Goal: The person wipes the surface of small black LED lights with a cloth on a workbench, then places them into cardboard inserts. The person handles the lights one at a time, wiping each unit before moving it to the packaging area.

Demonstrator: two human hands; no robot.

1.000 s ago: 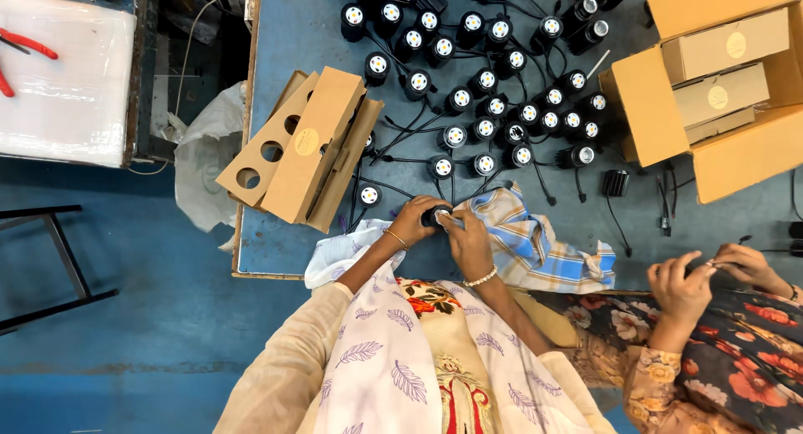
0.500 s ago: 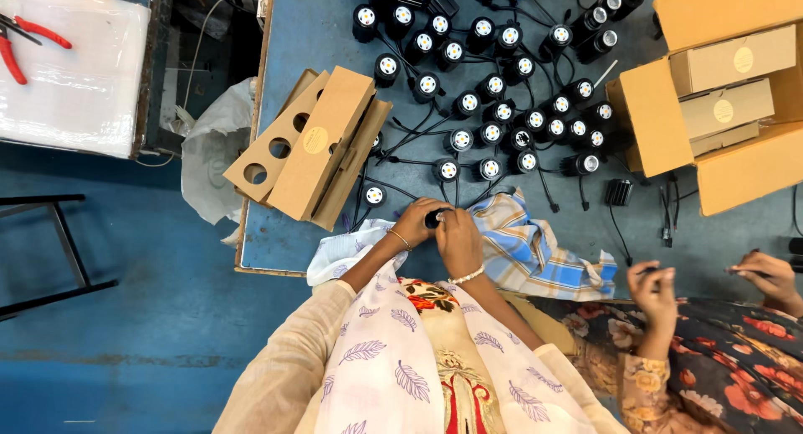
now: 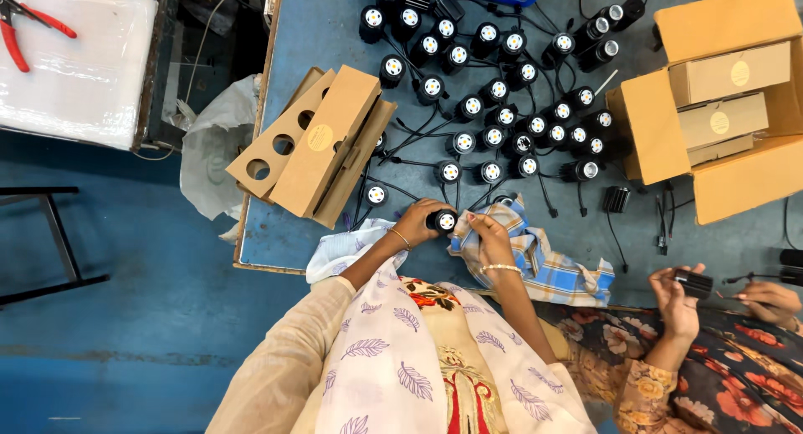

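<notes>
Spotlight [image 3: 442, 222] gripped by left hand [image 3: 418, 221]; right hand [image 3: 489, 236] pinches checked cloth [image 3: 544, 262]; cardboard boxes [image 3: 322, 141] alongside.

Matt black spotlight [image 3: 442, 222], soft checked cloth [image 3: 544, 262], plain brown cardboard boxes [image 3: 322, 145], dull blue tabletop [image 3: 326, 33].

Blue floor [image 3: 125, 350], blue worktable [image 3: 335, 16], white side bench [image 3: 84, 74]

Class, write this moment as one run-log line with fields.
left hand: holds black spotlight | right hand: on checked cloth | nearby: cardboard boxes, co-worker's hands
</notes>
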